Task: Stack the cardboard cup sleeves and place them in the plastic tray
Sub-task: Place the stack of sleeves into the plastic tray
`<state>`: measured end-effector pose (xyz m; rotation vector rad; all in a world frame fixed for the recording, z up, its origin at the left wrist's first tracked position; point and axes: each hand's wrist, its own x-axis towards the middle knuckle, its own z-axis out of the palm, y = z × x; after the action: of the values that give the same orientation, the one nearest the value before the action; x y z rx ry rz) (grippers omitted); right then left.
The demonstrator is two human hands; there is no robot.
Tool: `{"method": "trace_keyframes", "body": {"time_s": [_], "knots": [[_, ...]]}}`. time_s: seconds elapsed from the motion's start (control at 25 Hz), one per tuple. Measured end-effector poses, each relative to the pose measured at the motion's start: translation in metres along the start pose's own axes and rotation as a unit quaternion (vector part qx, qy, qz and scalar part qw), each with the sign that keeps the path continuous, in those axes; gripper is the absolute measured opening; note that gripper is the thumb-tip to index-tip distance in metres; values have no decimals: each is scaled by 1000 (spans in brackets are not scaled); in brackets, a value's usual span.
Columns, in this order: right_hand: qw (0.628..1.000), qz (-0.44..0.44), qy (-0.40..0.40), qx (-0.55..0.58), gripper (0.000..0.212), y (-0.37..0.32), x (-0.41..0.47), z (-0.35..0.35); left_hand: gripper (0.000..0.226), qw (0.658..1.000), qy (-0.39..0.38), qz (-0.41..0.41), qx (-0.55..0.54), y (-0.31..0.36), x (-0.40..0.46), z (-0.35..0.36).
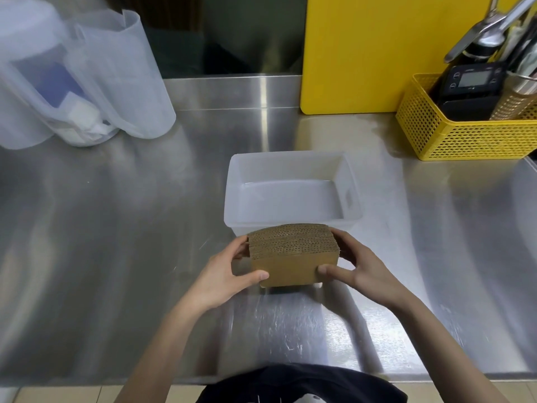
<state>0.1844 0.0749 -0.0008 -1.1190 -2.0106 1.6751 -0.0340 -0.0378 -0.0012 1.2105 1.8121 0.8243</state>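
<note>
A thick stack of brown cardboard cup sleeves (292,251) stands on edge just in front of the translucent plastic tray (351,181), hiding part of the tray's near wall. My left hand (229,271) grips the stack's left end, thumb across the front face. My right hand (357,266) grips the right end the same way. The stack's lower edge is slightly above or resting on the steel counter; I cannot tell which. The tray has nothing inside it.
Translucent plastic jugs (96,80) stand at the back left. A yellow cutting board (377,53) leans against the back wall. A yellow perforated basket (465,135) with a timer and utensils sits at the back right. The steel counter (116,228) surrounds the tray.
</note>
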Motion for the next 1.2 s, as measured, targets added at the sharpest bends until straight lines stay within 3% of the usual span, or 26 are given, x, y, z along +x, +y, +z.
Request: {"method": "trace_keyframes", "body": {"time_s": [0.36,0.6,0.92,1.2], "knots": [[998,-56,15,28,48,-52,24,-30,57,999,6,25,-34,44,24,-27],[995,-55,42,69,38,-81,58,-41,34,995,27,2,-97,63,47,-35],[995,12,41,91,39,-97,112,-40,43,990,-13,-78,-121,63,75,-39],[990,108,21,92,48,-97,156,-23,17,978,-70,-180,-77,54,100,-35]]}}
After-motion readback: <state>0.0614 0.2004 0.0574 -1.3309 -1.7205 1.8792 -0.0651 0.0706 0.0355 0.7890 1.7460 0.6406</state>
